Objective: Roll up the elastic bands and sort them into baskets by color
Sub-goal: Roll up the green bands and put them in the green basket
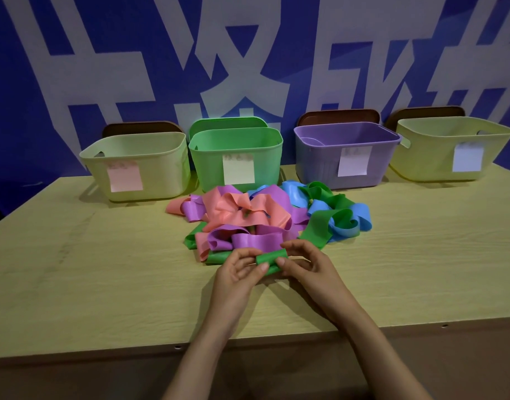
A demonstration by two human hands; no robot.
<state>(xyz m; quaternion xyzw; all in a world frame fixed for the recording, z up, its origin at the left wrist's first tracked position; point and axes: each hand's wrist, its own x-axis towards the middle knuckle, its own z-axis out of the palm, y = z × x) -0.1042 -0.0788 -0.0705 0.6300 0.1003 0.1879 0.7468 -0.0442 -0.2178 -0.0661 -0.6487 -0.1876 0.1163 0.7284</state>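
Observation:
A small roll of green elastic band sits between both hands at the front of the pile. My left hand pinches its left end and my right hand pinches its right end. The band's loose tail trails left under the heap. Behind lies a tangled pile of pink, purple, blue and green bands. At the back stand a pale yellow basket with a pink note, a green basket, a purple basket and a second yellow basket with a pale blue note.
The wooden table has its front edge close to me. A blue wall with large white characters rises right behind the baskets. Brown lids lean against the wall behind some baskets.

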